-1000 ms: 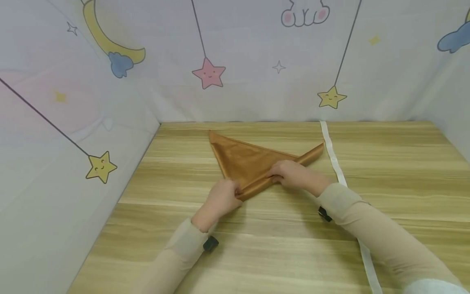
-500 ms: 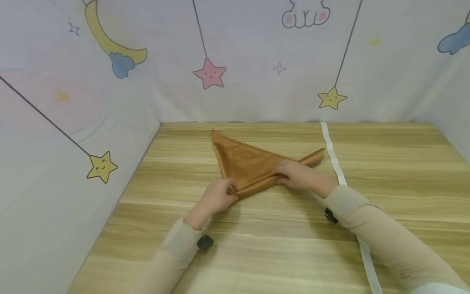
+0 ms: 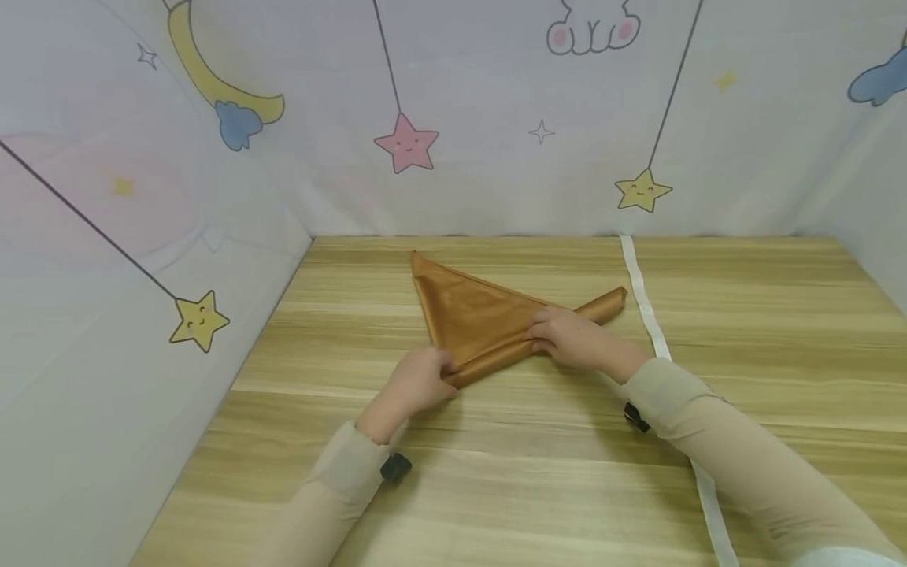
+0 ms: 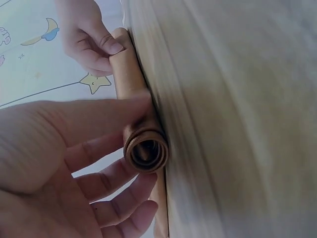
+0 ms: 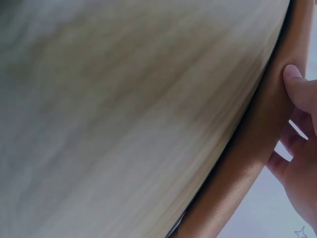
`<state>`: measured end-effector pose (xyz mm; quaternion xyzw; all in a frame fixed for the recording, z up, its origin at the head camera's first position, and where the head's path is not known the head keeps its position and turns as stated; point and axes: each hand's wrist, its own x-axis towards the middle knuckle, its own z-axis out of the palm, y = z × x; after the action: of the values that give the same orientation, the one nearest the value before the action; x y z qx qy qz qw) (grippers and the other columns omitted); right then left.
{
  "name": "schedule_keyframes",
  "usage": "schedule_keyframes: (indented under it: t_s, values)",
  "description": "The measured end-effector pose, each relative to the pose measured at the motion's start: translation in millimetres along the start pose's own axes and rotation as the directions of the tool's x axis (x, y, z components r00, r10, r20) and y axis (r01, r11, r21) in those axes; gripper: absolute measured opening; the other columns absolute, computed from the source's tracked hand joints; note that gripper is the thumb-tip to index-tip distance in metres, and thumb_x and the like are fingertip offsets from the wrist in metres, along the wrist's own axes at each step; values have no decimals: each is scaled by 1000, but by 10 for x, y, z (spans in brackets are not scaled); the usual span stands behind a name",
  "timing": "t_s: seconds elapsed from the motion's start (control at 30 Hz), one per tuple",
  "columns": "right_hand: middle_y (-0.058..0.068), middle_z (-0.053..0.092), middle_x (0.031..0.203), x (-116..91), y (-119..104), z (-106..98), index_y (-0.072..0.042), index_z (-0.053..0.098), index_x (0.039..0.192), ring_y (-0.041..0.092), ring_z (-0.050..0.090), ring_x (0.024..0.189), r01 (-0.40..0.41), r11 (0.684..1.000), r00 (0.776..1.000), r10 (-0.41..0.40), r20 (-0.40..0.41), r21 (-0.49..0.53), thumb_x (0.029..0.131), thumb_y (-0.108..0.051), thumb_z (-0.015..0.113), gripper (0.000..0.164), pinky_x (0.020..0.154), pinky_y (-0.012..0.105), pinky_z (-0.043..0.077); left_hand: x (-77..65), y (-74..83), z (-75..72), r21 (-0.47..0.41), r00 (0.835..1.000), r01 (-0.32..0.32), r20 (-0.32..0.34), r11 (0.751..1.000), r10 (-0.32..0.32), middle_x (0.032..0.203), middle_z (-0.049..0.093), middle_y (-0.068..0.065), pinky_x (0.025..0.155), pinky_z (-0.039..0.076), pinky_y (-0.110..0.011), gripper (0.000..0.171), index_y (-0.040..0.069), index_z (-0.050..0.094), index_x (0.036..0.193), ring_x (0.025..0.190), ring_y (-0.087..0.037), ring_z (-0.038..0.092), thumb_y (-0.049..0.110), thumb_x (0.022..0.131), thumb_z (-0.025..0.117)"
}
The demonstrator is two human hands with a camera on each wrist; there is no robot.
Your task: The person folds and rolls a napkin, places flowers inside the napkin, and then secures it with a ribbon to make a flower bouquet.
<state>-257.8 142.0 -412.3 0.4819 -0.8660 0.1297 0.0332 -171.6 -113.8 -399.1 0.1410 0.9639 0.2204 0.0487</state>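
A copper-brown satin cloth (image 3: 482, 311) lies on the table as a triangle, its near edge rolled into a tube that slants up to the right. My left hand (image 3: 414, 382) holds the tube's left end between thumb and fingers. In the left wrist view, the open end of the roll (image 4: 147, 152) shows several coiled layers beside the thumb. Farther along the tube, my right hand (image 3: 570, 340) grips it with the fingertips over its upper side. The right wrist view has the right thumb (image 5: 293, 74) pressing the smooth rolled cloth, with the fingers partly behind it.
The cloth rests on a wood-grain table (image 3: 538, 472). A white strip (image 3: 648, 311) runs front to back on the right, passing under the right forearm. Behind and to the left hang white printed fabric walls (image 3: 489, 189) with stars and a moon.
My left hand has shifted slightly left to the roll's end, and my right hand slightly right along it. The roll's right tip sits a bit lower.
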Motion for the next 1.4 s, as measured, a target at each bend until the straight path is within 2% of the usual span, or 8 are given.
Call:
schedule_keyframes:
  t_s: [0.23, 0.47, 0.67, 0.87, 1.1, 1.23, 1.33, 1.4]
  values:
    - [4, 61, 101, -17, -8, -30, -9, 63, 104, 19, 56, 96, -64, 996, 998, 62, 31, 57, 83, -15, 64, 22, 83, 35, 45, -5, -44, -6, -71, 1000, -15, 1, 997, 15, 72, 59, -1, 58, 43, -27, 6, 7, 66, 75, 63, -12, 48, 7, 71, 69]
    - [4, 60, 107, -4, -21, -37, -10, 62, 106, 20, 55, 101, -63, 994, 998, 61, 33, 86, 82, -14, 64, 25, 87, 35, 44, -14, -65, -27, -94, 999, 29, -13, 995, -31, 89, 64, -4, 74, 47, -33, 17, 7, 63, 92, 84, -18, 59, 10, 76, 69]
    - [5, 64, 103, 43, -61, -43, -10, 65, 103, 20, 58, 98, -81, 995, 996, 79, 40, 61, 85, -14, 60, 19, 85, 35, 46, -8, -49, -33, -51, 999, 39, -29, 998, -40, 74, 60, 1, 62, 45, -28, 6, 11, 62, 76, 68, -13, 54, 12, 77, 68]
    - [5, 64, 104, 70, -69, -32, -9, 65, 104, 21, 58, 99, -102, 993, 993, 98, 60, 67, 87, -13, 58, 19, 86, 35, 46, -8, -50, 0, 44, 998, -19, -58, 999, 21, 56, 36, 5, 47, 29, -23, 35, 14, 39, 54, 53, -10, 32, 9, 68, 71]
    - [7, 63, 106, 69, -92, -32, -7, 63, 107, 22, 56, 102, -75, 993, 996, 70, 58, 90, 84, -11, 60, 23, 87, 36, 45, -10, -31, -40, 55, 997, -36, -68, 998, 39, 53, 28, 5, 47, 23, -22, 36, 16, 32, 51, 51, -10, 27, -2, 62, 61]
    - [8, 60, 111, 70, -113, -30, -7, 61, 111, 23, 53, 106, -62, 994, 997, 58, 45, 87, 82, -11, 63, 30, 90, 38, 43, 2, -53, -66, 35, 998, -23, -52, 999, 25, 55, 38, 4, 49, 29, -23, 26, 13, 44, 52, 53, -11, 34, 0, 64, 62]
    - [7, 60, 110, 76, -115, -14, -8, 61, 110, 23, 53, 105, -49, 996, 998, 46, 41, 75, 80, -11, 65, 30, 89, 38, 43, 5, -73, -75, -3, 999, 8, -33, 1000, -9, 65, 55, 2, 58, 41, -26, 10, 10, 59, 65, 62, -11, 48, 3, 67, 67]
    - [5, 61, 106, 82, -116, -2, -8, 62, 107, 22, 55, 102, -35, 997, 999, 33, 37, 64, 80, -11, 64, 27, 87, 37, 44, 1, -78, -83, -31, 999, 29, -22, 999, -30, 75, 62, -1, 65, 46, -29, 10, 8, 64, 76, 70, -14, 55, 5, 68, 69]
